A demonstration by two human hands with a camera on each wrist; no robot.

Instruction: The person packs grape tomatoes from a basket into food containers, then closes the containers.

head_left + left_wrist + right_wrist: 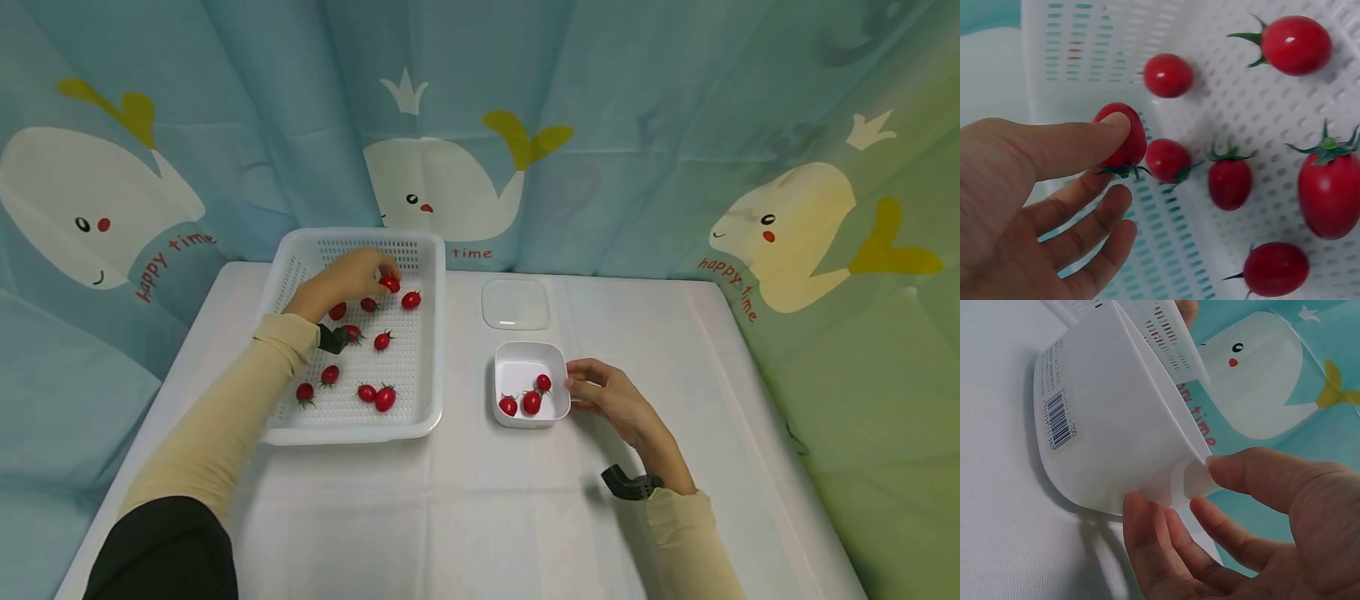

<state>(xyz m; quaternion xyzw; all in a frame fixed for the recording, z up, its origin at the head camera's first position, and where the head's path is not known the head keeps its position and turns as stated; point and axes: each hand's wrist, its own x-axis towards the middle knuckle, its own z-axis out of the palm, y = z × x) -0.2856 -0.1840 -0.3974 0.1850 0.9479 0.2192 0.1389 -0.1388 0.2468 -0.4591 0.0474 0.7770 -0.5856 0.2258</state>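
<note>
My left hand (345,277) is over the far part of a white perforated basket (433,350). Its thumb and index finger pinch a cherry tomato (1133,142) with its green stem end down in the left wrist view; the other fingers are loosely bent. Several more cherry tomatoes (1230,184) lie scattered on the basket floor. On the right, a small white square box (534,357) stands with three cherry tomatoes (532,403) inside. My right hand (615,402) touches the box's right side from outside, thumb at the rim and fingertips against the wall.
A clear flat lid (515,304) lies behind the box on the white-covered table (480,525). A blue-green curtain (622,200) with whale prints hangs along the table's back and sides. A printed barcode label (1059,419) shows on the box's outside.
</note>
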